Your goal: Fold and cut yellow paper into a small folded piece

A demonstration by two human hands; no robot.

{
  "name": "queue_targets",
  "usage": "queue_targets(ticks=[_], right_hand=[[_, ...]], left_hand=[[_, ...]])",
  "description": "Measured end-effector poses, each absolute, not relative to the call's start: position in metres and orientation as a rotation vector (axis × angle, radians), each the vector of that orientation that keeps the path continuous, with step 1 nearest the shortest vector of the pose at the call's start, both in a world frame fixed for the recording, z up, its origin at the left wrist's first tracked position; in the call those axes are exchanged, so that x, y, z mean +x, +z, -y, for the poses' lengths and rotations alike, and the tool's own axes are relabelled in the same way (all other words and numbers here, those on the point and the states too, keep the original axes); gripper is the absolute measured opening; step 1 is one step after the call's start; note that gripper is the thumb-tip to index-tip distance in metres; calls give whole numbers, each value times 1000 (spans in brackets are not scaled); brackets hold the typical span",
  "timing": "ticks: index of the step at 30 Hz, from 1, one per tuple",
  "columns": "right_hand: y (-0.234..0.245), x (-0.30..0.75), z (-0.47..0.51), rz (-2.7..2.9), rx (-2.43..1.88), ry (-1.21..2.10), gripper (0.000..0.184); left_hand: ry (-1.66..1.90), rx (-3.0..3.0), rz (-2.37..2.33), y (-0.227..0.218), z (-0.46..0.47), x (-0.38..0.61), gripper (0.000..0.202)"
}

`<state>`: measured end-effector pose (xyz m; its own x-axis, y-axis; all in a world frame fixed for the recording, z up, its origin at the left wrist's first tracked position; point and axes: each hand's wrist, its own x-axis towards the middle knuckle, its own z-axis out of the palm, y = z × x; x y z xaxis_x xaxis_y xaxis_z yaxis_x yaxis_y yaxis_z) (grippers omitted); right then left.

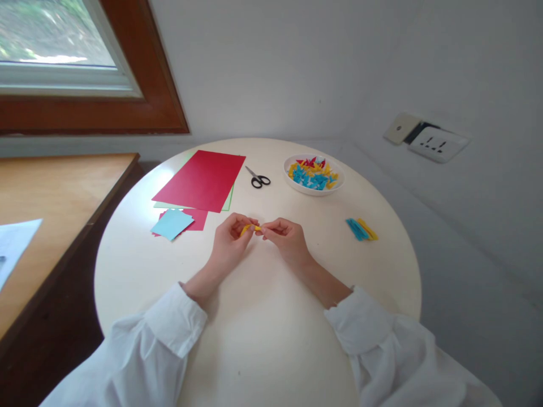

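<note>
Between my two hands is a small folded piece of yellow paper [257, 228], held just above the middle of the table. My left hand [232, 233] is closed on it from the left, its thumb pressed along the paper. From the right, the thumb and forefinger of my right hand [285, 234] pinch its other end. Fingers hide much of the paper, so its full shape cannot be made out. Beyond my hands lie black-handled scissors [259, 180]. A white dish [314, 192] at the back right holds many small folded paper pieces in red, yellow and blue.
Large red sheets [203, 181] lie over green ones at the back left, with light-blue paper squares [172, 224] in front. Folded blue strips [357, 229] and yellow strips [368, 229] rest on the right of the round white table [263, 339]. A wooden desk [63, 192] stands at left.
</note>
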<state>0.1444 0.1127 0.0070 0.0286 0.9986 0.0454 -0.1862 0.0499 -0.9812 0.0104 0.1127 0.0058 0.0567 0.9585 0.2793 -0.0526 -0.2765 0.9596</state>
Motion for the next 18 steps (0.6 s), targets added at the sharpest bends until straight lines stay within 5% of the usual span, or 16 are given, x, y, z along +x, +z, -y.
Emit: queue_targets(ticks=[18], right_hand=[[8, 143, -113, 1034, -1001, 1286, 24]], left_hand=[[1393, 1474, -1061, 5, -112, 9, 5]])
